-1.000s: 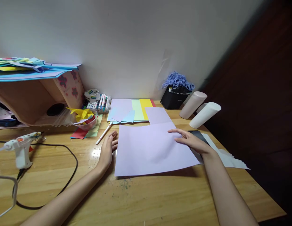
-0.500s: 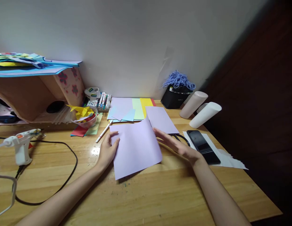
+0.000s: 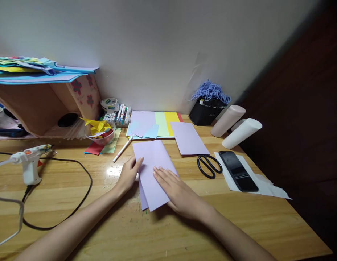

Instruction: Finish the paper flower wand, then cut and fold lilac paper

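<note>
A sheet of lavender paper is bent over on itself in front of me, its lower corners not lined up. My left hand pinches its left edge, thumb on top and fingers underneath. Across the right part of the paper lies my right hand, fingers stretched flat near the bent edge. Beyond it a second lavender sheet rests on the table, with black-handled scissors just below; their blades are hidden. A white marker lies to the upper left of the bent sheet.
To the left are a hot glue gun with its cord, a cardboard box and a plastic bowl of paper scraps. Coloured sheets lie at the back. A phone, two paper rolls and a black pouch stand right.
The sheet's right side has been brought over to the left, doubling the paper. My right hand has moved left and down onto it. The scissors show more fully.
</note>
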Action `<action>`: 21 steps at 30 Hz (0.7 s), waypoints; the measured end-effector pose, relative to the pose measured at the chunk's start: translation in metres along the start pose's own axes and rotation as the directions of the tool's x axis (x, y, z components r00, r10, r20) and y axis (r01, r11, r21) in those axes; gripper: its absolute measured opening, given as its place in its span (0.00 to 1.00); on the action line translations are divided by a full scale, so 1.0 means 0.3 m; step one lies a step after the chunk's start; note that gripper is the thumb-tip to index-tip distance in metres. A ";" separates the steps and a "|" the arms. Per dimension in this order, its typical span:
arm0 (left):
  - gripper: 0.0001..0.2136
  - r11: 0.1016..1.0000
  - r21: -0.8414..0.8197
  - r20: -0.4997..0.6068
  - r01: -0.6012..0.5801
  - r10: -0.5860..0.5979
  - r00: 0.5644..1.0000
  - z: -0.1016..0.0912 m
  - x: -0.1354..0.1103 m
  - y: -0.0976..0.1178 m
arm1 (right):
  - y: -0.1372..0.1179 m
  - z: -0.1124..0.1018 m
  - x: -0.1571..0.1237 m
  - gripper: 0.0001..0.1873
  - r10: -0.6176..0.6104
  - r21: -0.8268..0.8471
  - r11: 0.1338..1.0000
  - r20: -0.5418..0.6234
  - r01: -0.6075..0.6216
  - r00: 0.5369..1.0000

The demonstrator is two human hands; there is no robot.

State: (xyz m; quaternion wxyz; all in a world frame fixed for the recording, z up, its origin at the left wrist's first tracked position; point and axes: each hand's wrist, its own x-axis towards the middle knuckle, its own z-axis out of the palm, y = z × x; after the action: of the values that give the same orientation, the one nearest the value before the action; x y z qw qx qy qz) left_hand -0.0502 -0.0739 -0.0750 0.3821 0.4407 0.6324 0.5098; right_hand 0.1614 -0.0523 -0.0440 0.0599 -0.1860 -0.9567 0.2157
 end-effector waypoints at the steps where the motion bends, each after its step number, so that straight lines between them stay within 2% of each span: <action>1: 0.19 1.000 -0.003 0.017 -0.006 0.006 1.000 0.002 -0.001 0.000 | -0.011 0.004 0.001 0.36 -0.021 0.019 1.000 0.014 0.021 1.000; 3: 0.19 1.000 -0.026 0.043 0.000 0.001 0.999 0.003 -0.001 0.000 | -0.021 0.005 0.003 0.42 -0.062 0.099 0.993 0.025 0.059 0.998; 4: 0.19 0.999 -0.045 0.056 0.011 -0.009 0.998 0.003 -0.001 0.000 | -0.016 0.002 0.004 0.44 -0.050 0.153 0.987 -0.008 0.051 0.999; 5: 0.19 0.997 -0.066 0.073 0.026 -0.021 0.997 0.004 -0.002 0.000 | -0.005 -0.003 0.005 0.45 0.006 0.213 0.977 -0.079 0.011 0.997; 6: 0.19 0.995 -0.088 0.090 0.041 -0.033 0.995 0.005 -0.003 0.001 | 0.012 -0.009 0.006 0.43 0.112 0.287 0.956 -0.181 -0.057 0.977; 7: 0.19 0.992 -0.113 0.108 0.051 -0.039 0.993 0.006 -0.005 0.002 | 0.035 -0.015 0.007 0.39 0.255 0.384 0.914 -0.286 -0.133 0.924; 8: 0.20 0.989 -0.140 0.132 0.054 -0.036 0.991 0.008 -0.009 0.005 | 0.060 -0.021 0.009 0.36 0.406 0.502 0.843 -0.356 -0.195 0.842; 9: 0.21 0.984 -0.168 0.159 0.052 -0.025 0.987 0.011 -0.013 0.009 | 0.087 -0.025 0.011 0.34 0.542 0.628 0.744 -0.367 -0.229 0.756; 10: 0.22 0.980 -0.194 0.190 0.049 -0.012 0.982 0.014 -0.018 0.013 | 0.112 -0.029 0.012 0.33 0.635 0.745 0.625 -0.313 -0.233 0.706; 11: 0.24 0.976 -0.214 0.217 0.045 0.003 0.976 0.017 -0.023 0.019 | 0.134 -0.032 0.013 0.32 0.683 0.838 0.495 -0.213 -0.229 0.698; 13: 0.26 0.970 -0.240 0.264 0.050 0.015 0.964 0.023 -0.032 0.030 | 0.162 -0.035 0.015 0.29 0.676 0.936 0.261 -0.001 -0.238 0.737; 14: 0.26 0.967 -0.248 0.279 0.064 0.008 0.960 0.024 -0.035 0.035 | 0.167 -0.036 0.016 0.26 0.653 0.953 0.180 0.069 -0.243 0.754; 16: 0.29 0.960 -0.260 0.285 0.106 -0.028 0.958 0.026 -0.038 0.040 | 0.164 -0.038 0.019 0.21 0.625 0.970 0.089 0.123 -0.227 0.771; 19: 0.35 0.944 -0.283 0.257 0.172 -0.098 0.961 0.026 -0.035 0.042 | 0.146 -0.039 0.022 0.19 0.643 0.985 0.036 0.108 -0.170 0.759; 21: 0.34 0.933 -0.302 0.254 0.196 -0.120 0.960 0.025 -0.031 0.041 | 0.141 -0.038 0.022 0.19 0.655 0.988 0.017 0.105 -0.154 0.748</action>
State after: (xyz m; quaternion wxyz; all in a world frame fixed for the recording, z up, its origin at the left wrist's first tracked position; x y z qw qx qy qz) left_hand -0.0381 -0.0792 -0.0641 0.5603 0.3754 0.5247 0.5195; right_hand 0.1714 -0.0099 -0.0518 0.2841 -0.4142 -0.4518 0.7373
